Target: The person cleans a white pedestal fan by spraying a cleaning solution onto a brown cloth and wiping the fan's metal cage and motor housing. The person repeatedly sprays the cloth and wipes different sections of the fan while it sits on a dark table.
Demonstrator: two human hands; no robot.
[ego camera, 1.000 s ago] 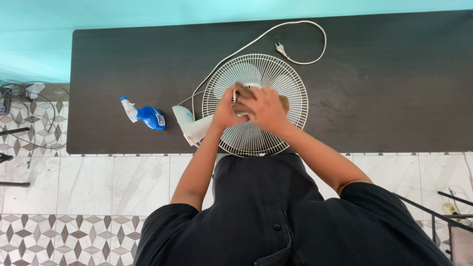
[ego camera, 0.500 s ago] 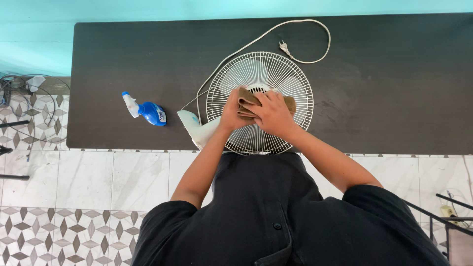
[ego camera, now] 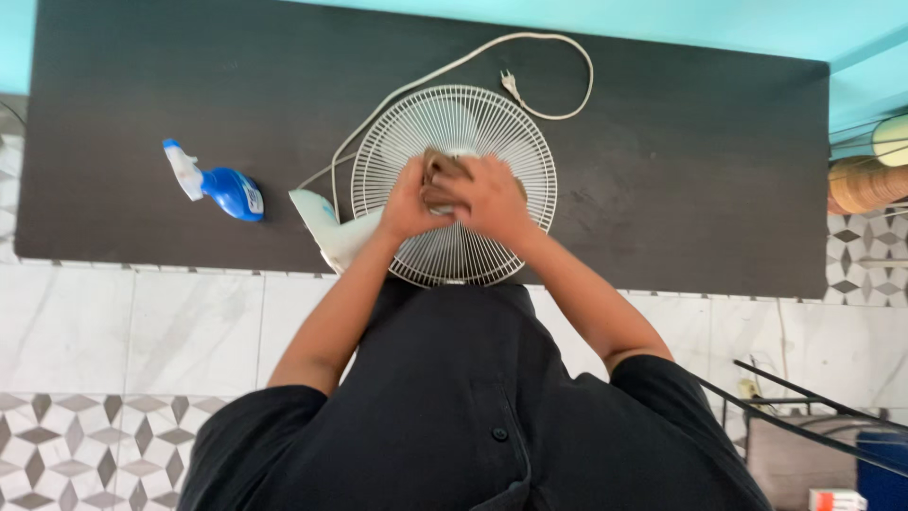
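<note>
A white electric fan (ego camera: pixel 454 132) lies face up on a dark table (ego camera: pixel 700 170), its round wire grille toward me and its base (ego camera: pixel 326 227) at the left. Both hands meet at the grille's centre. My left hand (ego camera: pixel 407 203) and my right hand (ego camera: pixel 492 199) press a brown cloth (ego camera: pixel 443 170) against the grille; only a small part of the cloth shows between the fingers. The fan's white cord (ego camera: pixel 558 71) loops to the back of the table and ends in a loose plug (ego camera: pixel 511 87).
A blue spray bottle (ego camera: pixel 222 187) with a white trigger lies on its side at the table's left. The floor has white and patterned tiles (ego camera: pixel 95 331). Round wooden and pale objects (ego camera: pixel 865 175) sit past the table's right end. A dark metal frame (ego camera: pixel 804 416) stands at lower right.
The view has shifted, so the fan sits more central. My hands stay on the cloth at the grille's centre and have drawn closer together.
</note>
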